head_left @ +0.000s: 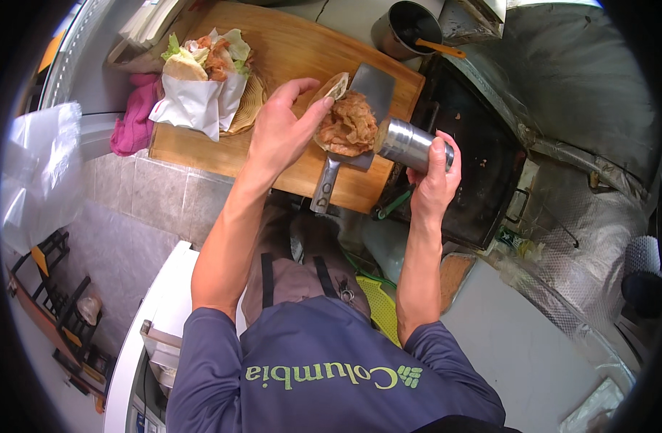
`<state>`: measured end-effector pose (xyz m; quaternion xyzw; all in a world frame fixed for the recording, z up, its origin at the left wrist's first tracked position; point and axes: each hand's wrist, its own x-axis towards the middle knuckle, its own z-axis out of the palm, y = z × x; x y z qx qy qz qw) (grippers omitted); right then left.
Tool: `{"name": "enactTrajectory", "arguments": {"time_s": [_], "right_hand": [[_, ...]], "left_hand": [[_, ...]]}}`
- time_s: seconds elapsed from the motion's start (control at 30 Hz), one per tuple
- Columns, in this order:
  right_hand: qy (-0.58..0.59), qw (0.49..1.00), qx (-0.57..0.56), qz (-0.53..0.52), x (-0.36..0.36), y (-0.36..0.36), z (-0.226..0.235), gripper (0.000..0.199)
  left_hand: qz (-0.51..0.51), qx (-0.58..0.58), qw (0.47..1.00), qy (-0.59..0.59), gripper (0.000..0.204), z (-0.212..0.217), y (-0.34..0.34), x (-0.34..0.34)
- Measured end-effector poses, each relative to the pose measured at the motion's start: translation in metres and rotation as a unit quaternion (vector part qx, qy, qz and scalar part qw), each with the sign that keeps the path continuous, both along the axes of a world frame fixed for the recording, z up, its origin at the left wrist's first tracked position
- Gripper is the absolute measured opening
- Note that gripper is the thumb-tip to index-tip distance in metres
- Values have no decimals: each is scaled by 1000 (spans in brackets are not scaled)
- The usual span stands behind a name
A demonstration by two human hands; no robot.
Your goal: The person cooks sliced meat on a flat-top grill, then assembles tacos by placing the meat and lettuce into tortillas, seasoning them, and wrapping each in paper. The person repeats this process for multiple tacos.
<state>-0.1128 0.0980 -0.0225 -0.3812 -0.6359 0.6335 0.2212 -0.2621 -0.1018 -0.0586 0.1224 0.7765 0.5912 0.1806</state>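
A piece of fried, reddish-brown meat [349, 124] lies on a wide metal spatula [374, 83] on the wooden board, with part of a flatbread [338, 86] beside it. My left hand [284, 126] holds the raised edge of this flatbread between thumb and fingers. In my right hand [437, 173] is a metal shaker [410, 144], tipped sideways with its top toward the meat. The spatula's handle [326, 187] points toward me, untouched. Left of my left hand sits a filled flatbread [214, 61] with lettuce and meat, partly wrapped in white paper [194, 105].
The wooden board [287, 32] spans the counter. A dark griddle [475, 159] adjoins it on the right. Behind stands a metal pot [406, 30] with an orange-handled utensil. A pink cloth [134, 115] hangs by the board's left edge. A green handle [394, 205] juts out near the griddle's front.
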Motion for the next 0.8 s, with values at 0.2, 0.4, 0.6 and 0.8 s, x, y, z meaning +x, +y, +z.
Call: {"name": "enactTrajectory", "arguments": {"time_s": [0.2, 0.4, 0.6, 0.8], "right_hand": [[25, 998, -41, -32, 2, 8, -3, 42], [57, 995, -63, -49, -17, 14, -7, 44], [39, 999, -1, -32, -47, 21, -15, 45], [30, 999, -43, 13, -50, 11, -13, 42]], "left_hand": [[-2, 9, 1000, -5, 49, -1, 2, -3], [-5, 12, 1000, -12, 50, -2, 4, -2], [-7, 11, 1000, -6, 50, -2, 5, -3], [-5, 9, 1000, -11, 49, -1, 0, -5]]}}
